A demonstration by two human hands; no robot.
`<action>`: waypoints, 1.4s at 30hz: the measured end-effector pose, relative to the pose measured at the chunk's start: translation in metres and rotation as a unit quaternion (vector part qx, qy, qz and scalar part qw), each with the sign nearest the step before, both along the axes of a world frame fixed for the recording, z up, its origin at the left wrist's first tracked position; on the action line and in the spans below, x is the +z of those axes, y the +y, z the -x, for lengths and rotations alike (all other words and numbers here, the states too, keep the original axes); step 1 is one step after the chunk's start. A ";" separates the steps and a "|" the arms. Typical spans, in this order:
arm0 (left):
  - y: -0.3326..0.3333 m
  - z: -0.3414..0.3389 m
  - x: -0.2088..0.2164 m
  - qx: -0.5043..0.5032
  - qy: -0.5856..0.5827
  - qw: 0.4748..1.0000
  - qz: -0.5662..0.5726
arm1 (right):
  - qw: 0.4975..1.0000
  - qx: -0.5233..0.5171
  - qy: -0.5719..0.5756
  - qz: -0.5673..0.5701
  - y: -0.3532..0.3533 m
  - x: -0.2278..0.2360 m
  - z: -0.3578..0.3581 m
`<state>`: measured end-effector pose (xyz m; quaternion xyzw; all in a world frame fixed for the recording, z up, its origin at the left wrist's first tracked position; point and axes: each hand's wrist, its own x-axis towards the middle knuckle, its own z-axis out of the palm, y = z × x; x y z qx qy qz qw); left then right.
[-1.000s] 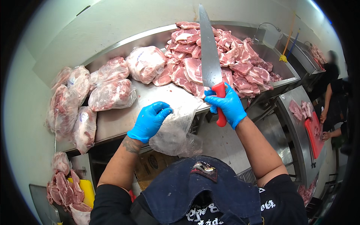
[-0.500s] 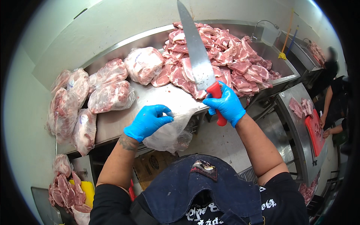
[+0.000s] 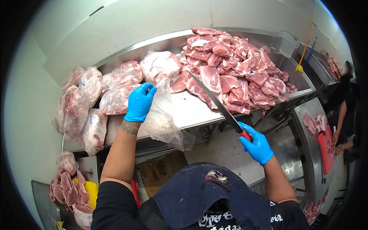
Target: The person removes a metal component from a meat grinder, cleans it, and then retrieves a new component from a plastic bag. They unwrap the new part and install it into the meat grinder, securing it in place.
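Note:
My left hand (image 3: 140, 102), in a blue glove, pinches the top of a clear plastic bag (image 3: 161, 120) that hangs loosely over the table's front edge. My gloved right hand (image 3: 257, 145) is wrapped round the red handle of a large knife (image 3: 215, 100). Its long blade slants up and left, in front of a big heap of sliced raw meat (image 3: 230, 65). Behind my left hand lie several plastic-wrapped cuts of meat (image 3: 117, 100). One rounder wrapped piece (image 3: 160, 68) sits between them and the heap.
The steel table (image 3: 191, 111) runs across in front of me. Lower left, more meat (image 3: 69, 189) lies by a yellow board (image 3: 90, 193). On the right, another person's hands (image 3: 338, 143) work at a red cutting board (image 3: 326, 149). Cardboard (image 3: 161, 170) lies on the floor below.
My left hand has risen up and left, lifting the bag. My right hand has moved down and right, and the knife now tilts left with its tip lower.

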<state>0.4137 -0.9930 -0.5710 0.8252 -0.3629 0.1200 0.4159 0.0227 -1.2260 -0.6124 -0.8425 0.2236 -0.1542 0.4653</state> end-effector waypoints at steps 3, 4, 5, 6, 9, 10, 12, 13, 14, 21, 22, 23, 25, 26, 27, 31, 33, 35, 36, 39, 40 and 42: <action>-0.004 -0.008 -0.002 0.008 -0.015 1.000 -0.006 | 0.990 0.008 -0.032 0.136 -0.003 0.005 0.008; -0.005 -0.009 -0.001 0.010 -0.019 1.000 -0.013 | 0.985 0.012 -0.015 0.173 -0.003 0.008 0.010; -0.007 -0.008 -0.001 0.011 -0.019 1.000 -0.021 | 0.978 0.016 0.002 0.210 -0.003 0.012 0.012; -0.009 -0.008 0.000 0.013 -0.018 0.999 -0.029 | 0.969 0.021 0.015 0.244 -0.002 0.016 0.012; -0.014 -0.004 0.003 -0.037 -0.061 0.997 -0.002 | 0.939 0.051 0.009 0.339 0.003 0.026 0.004; -0.015 -0.003 0.004 -0.048 -0.090 0.995 -0.003 | 0.937 0.054 0.013 0.346 0.006 0.029 0.001; -0.017 -0.002 0.008 -0.074 -0.138 0.988 0.005 | 0.931 0.064 0.016 0.358 0.011 0.034 -0.007; -0.018 -0.002 0.010 -0.068 -0.169 0.983 -0.004 | 0.929 0.062 0.022 0.363 0.013 0.037 -0.009; -0.017 -0.002 0.013 -0.068 -0.196 0.978 -0.017 | 0.928 0.063 0.023 0.367 0.015 0.039 -0.011; -0.015 -0.002 0.018 -0.074 -0.310 0.941 -0.111 | 0.928 0.060 0.005 0.367 0.018 0.042 -0.034; -0.015 -0.002 0.017 -0.080 -0.333 0.931 -0.130 | 0.926 0.057 0.016 0.373 0.019 0.040 -0.041; -0.016 -0.001 0.015 -0.083 -0.356 0.920 -0.137 | 0.924 0.055 0.022 0.379 0.021 0.037 -0.047; -0.018 0.001 0.010 -0.068 -0.360 0.916 -0.161 | 0.924 0.055 0.029 0.378 0.023 0.033 -0.061; -0.019 0.003 0.008 -0.074 -0.360 0.918 -0.152 | 0.926 0.057 0.032 0.371 0.025 0.032 -0.067; -0.020 0.003 0.006 -0.080 -0.353 0.921 -0.146 | 0.930 0.059 0.049 0.360 0.027 0.031 -0.073; -0.023 0.002 0.004 -0.065 -0.335 0.933 -0.119 | 0.934 0.060 0.030 0.352 0.034 0.032 -0.089; -0.018 -0.009 0.011 0.013 -0.331 0.940 -0.079 | 0.930 0.057 0.025 0.361 0.036 0.034 -0.091; -0.010 -0.024 0.021 0.065 -0.327 0.942 -0.043 | 0.928 0.051 0.031 0.368 0.035 0.035 -0.087; -0.005 -0.031 0.024 0.082 -0.329 0.940 -0.027 | 0.926 0.050 0.028 0.373 0.034 0.035 -0.085; 0.010 -0.047 0.024 0.127 -0.243 0.961 -0.044 | 0.926 0.053 0.006 0.374 0.031 0.032 -0.080; 0.013 -0.050 0.022 0.139 -0.215 0.965 -0.051 | 0.925 0.059 0.002 0.376 0.032 0.030 -0.079; 0.015 -0.052 0.018 0.151 -0.199 0.966 -0.063 | 0.923 0.070 0.001 0.378 0.034 0.026 -0.078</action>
